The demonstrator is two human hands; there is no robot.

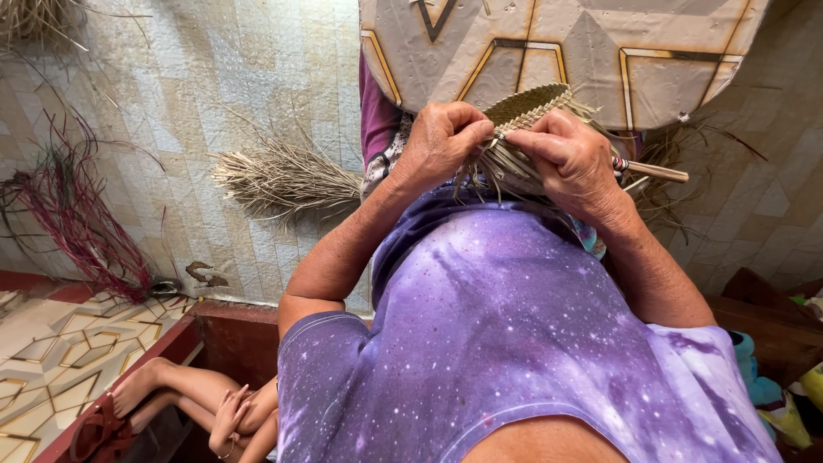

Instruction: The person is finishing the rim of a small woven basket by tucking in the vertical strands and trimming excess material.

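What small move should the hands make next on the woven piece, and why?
Probably draw the next loose straw strand snug against the woven edge. The left hand and right hand both pinch the piece where weaving ends, and unwoven strands hang loose below it. The right hand also holds a thin stick tool.

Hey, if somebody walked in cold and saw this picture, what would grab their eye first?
Probably the two hands at top centre, the left hand and right hand pinching a small woven straw piece with loose strands hanging below it. Next, the purple galaxy-print shirt filling the lower middle. Off to the left, a bundle of dry pale fibres lies on the tiled floor, with a dark red bundle nearer the left edge.
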